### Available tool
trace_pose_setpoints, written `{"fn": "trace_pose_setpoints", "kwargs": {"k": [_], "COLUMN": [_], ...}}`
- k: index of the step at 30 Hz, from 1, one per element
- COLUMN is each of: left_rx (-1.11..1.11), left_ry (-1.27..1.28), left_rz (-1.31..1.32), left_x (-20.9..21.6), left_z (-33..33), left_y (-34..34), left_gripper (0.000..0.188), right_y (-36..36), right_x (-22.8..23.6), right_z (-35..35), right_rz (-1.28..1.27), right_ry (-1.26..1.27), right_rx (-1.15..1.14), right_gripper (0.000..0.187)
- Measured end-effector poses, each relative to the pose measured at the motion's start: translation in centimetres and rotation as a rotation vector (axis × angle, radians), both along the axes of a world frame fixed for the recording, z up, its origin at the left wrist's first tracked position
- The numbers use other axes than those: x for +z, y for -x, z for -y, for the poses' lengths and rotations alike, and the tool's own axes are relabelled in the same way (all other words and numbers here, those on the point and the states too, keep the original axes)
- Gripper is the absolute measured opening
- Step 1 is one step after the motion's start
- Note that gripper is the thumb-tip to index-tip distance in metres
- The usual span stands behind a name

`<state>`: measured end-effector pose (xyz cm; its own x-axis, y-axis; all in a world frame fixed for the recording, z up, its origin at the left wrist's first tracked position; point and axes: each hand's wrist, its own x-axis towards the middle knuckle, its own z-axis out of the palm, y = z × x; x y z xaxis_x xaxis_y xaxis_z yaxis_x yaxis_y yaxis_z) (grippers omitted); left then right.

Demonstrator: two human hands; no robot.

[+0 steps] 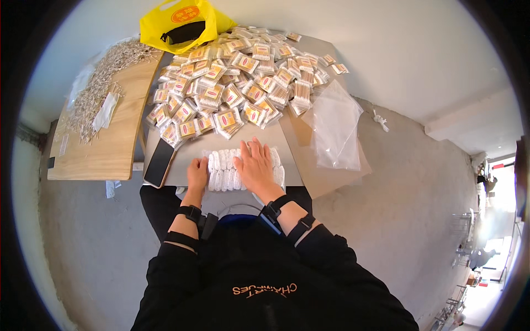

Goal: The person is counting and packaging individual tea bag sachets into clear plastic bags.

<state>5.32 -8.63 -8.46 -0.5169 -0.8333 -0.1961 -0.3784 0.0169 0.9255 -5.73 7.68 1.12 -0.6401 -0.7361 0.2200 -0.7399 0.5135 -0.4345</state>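
On the near edge of the table lies a block of white, knobbly pieces (pixel 223 180) set side by side in two rows, with a clear plastic film seeming to wrap it. My right hand (pixel 255 168) rests flat on its right part, fingers spread, hiding some of the pieces. At the block's left end, my left hand (pixel 197 175) presses against the side with its fingers bent round the edge. Just beyond both hands spreads a large heap of small clear packets of cotton swabs (pixel 228 120) with yellow and white labels.
A dark phone (pixel 159 164) lies left of my left hand. Clear plastic bags (pixel 335 132) lie on brown card at right. A yellow bag (pixel 212 25) stands behind the heap. On the wooden board (pixel 105 157) at left are loose swabs (pixel 102 83) and a white paper piece (pixel 106 110).
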Motion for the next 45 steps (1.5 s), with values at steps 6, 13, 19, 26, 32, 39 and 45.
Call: {"fn": "trace_pose_setpoints", "kwargs": {"k": [6, 13, 19, 26, 32, 39, 45], "left_rx": [0.119, 0.192, 0.094, 0.067, 0.07, -0.01, -0.013], "left_ry": [0.108, -0.017, -0.039, 0.059, -0.262, -0.465, -0.37], "left_rz": [0.014, 0.001, 0.053, 0.033, -0.1, -0.172, -0.207], "left_x": [0.5, -1.2, 1.6, -1.0, -1.3, 0.5, 0.4], "left_z": [-1.4, -1.4, -2.3, -1.2, -0.8, -0.4, -0.4], "left_y": [0.4, 0.8, 0.6, 0.2, -0.2, -1.4, -1.1], "left_gripper": [0.031, 0.029, 0.031, 0.03, 0.024, 0.021, 0.02], "right_y": [-2.2, -1.1, 3.3, 3.0, -3.2, -4.0, -4.3], "right_x": [3.3, -0.9, 0.9, -0.2, -0.3, 0.8, -0.6], "right_z": [2.3, 2.0, -2.8, -2.3, 2.1, 3.3, 4.1], "right_rz": [-0.136, 0.075, -0.163, -0.068, -0.133, -0.041, -0.049], "right_ry": [0.241, 0.057, 0.062, -0.089, 0.163, 0.101, 0.11], "right_rx": [-0.021, 0.107, -0.161, -0.118, 0.077, 0.069, 0.239], "right_gripper": [0.056, 0.052, 0.051, 0.052, 0.053, 0.049, 0.044]}}
